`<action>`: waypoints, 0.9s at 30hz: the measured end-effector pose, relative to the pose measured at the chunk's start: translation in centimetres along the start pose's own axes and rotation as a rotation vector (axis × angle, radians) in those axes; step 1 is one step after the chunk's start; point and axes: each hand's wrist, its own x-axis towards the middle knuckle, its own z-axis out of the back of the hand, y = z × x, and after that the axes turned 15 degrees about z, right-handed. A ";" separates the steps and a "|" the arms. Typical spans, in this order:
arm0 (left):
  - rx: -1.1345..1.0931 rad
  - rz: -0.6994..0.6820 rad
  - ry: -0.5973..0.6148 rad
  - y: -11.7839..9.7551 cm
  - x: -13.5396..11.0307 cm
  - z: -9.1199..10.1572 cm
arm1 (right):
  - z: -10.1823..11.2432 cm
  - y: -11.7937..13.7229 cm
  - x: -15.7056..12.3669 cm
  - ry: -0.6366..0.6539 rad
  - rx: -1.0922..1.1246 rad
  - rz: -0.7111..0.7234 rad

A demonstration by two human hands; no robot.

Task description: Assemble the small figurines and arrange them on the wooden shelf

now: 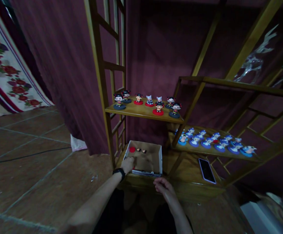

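An open cardboard box [161,159] stands on the low shelf. Inside, a round red base [132,149] lies near the back left, beside two small dark-haired figurine parts [141,150]. My left hand [128,165], with a black watch on the wrist, reaches over the box's front left corner. Its fingers curl down into the box; a bit of red shows by them, and what they grip is hidden. My right hand [162,186] is just in front of the box's front right corner, fingers curled together, with nothing visible in them.
Above the box, a wooden shelf [143,112] bears several figurines [158,108] on red and dark bases. Several blue-and-white figurines [207,142] stand on the right shelf. A phone [207,170] lies below them. Wooden posts [98,81] frame the left side.
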 end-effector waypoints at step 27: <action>-0.057 -0.016 -0.066 -0.2 4.0 -0.9 | -5.9 -7.6 19.4 -0.010 -0.632 0.335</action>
